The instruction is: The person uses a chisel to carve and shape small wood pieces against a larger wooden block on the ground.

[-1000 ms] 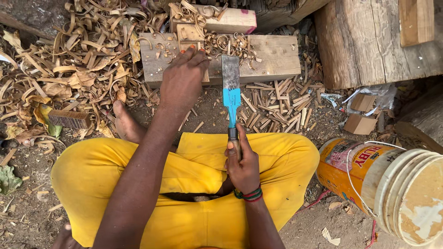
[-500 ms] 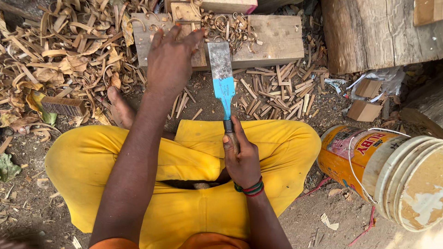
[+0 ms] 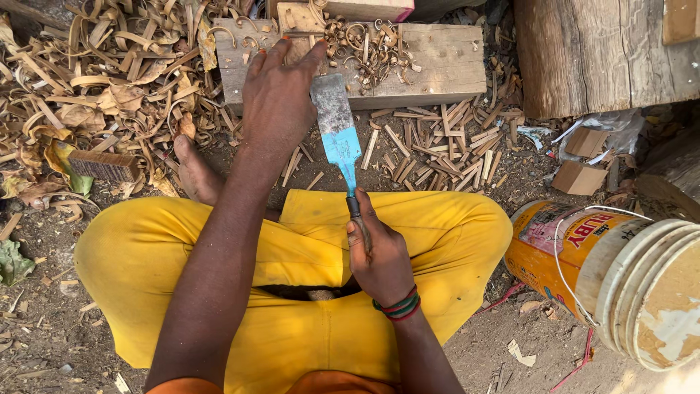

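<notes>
dirt ground (image 3: 510, 343), wood shavings (image 3: 95, 87), seemingly outdoors

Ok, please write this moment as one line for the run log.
left hand: spread above wood block | right hand: grips chisel handle, blade toward block | around: shavings, bucket

Chisel (image 3: 340, 138): broad flat blade, grey and worn toward the cutting edge, painted light blue lower down — narrowing to a dark handle.
Pose: blade points away from the person, its tip at the near edge of the wooden block (image 3: 430, 62).
Wooden block: pale, rectangular, lying flat on the ground — curled shavings scattered on top.
</notes>
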